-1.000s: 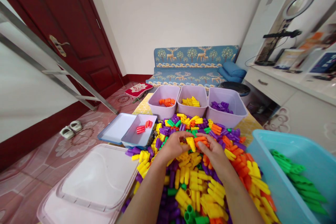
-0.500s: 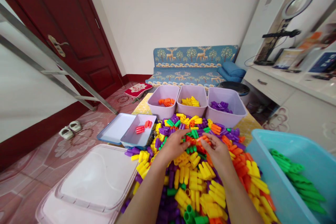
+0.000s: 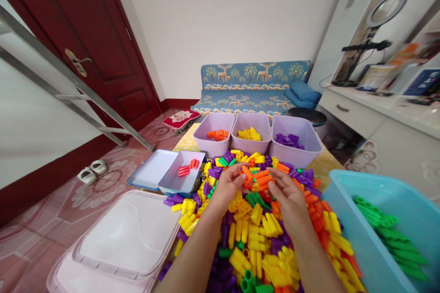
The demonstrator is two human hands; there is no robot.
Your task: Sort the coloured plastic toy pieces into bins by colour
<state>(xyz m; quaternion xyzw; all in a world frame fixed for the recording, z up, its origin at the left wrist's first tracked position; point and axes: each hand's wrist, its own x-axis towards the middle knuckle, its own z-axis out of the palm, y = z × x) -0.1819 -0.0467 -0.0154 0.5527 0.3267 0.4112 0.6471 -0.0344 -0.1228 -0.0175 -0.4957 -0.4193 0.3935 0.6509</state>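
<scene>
At the bottom edge, both arms are cut off, and they cover part of the big pile of blocks [image 3: 254, 233]. The blue tub [image 3: 357, 226] at lower right is cut off too, with green blocks [image 3: 395, 238] inside. In the middle of the frame, the left hand [image 3: 231, 185] pinches an orange block [image 3: 246, 174]. The right hand [image 3: 287, 194] has its thumb and fingers closed on a second orange piece [image 3: 263, 178]. Some fingertips are hidden, and I can't tell if the two touch. Farther back, three purple tubs [image 3: 252, 147] hide the bottom of the couch [image 3: 254, 96].
</scene>
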